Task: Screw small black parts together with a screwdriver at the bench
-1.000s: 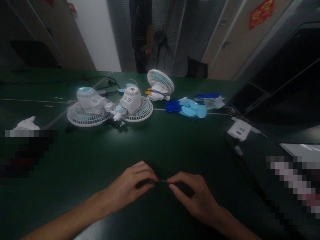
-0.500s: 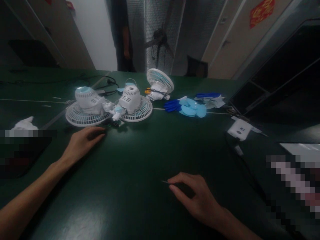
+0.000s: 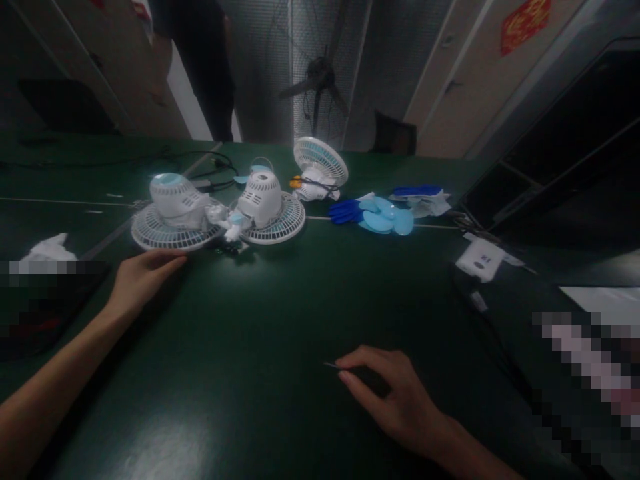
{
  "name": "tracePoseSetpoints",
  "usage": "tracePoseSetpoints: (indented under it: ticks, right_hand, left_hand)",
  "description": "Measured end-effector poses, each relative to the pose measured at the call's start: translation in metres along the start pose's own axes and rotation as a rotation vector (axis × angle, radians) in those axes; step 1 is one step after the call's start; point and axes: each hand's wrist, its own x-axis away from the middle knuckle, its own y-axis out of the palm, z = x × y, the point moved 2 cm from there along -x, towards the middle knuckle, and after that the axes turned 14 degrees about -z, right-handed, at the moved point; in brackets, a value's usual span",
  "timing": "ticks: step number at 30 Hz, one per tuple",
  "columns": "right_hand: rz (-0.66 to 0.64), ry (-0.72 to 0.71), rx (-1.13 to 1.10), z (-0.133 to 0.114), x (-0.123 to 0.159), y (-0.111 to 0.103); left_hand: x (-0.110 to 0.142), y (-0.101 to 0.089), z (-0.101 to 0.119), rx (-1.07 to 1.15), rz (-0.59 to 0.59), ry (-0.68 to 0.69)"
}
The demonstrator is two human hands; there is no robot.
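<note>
My left hand [image 3: 143, 277] is by the front rim of the left white fan [image 3: 180, 210], its fingers stretched out and the thumb slightly apart. I see nothing between them; whether the fingertips touch the rim I cannot tell. A second white fan [image 3: 263, 203] lies against the first, also grille down. In front of the pair are small dark pieces [image 3: 230, 248], too small to name. Nearer me, my right hand [image 3: 393, 393] pinches a thin metal rod [image 3: 330, 364] between thumb and forefinger, its tip pointing left. The rod's other end is hidden in the hand.
Behind stands a third fan [image 3: 320, 167], tilted. Light-blue fan blades [image 3: 385, 217] lie beside blue gloves [image 3: 345, 212]. A white box [image 3: 479, 259] with a black cable is at right, white crumpled material [image 3: 50, 248] at left. A person [image 3: 200, 60] stands beyond the green table [image 3: 260, 413].
My left hand left the rod's tip, moved forward and left to the small dark pieces, then further left to the fan rim. My right hand stayed still. The person beyond moved left.
</note>
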Motion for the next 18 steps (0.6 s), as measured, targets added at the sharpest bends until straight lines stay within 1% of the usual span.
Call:
tracePoseSetpoints:
  ticks: [4, 8, 13, 15, 18]
  right_hand:
    - [-0.007, -0.005, -0.003, 0.000, 0.000, 0.000]
    - [-0.004, 0.001, 0.000, -0.002, -0.001, 0.000]
    - [0.008, -0.005, -0.001, -0.003, -0.001, -0.001]
    - [0.003, 0.004, 0.002, -0.001, -0.001, 0.000]
    - [-0.015, 0.023, 0.005, 0.001, -0.001, 0.001]
  left_hand:
    - [-0.001, -0.006, 0.001, 0.026, -0.037, -0.003]
    - [-0.002, -0.012, 0.002, 0.107, -0.105, -0.070]
    - [-0.011, -0.017, -0.009, 0.242, -0.186, -0.136]
    - [-0.015, -0.016, -0.015, 0.246, -0.172, -0.132]
    - [-0.018, -0.011, -0.017, 0.215, -0.106, -0.094]
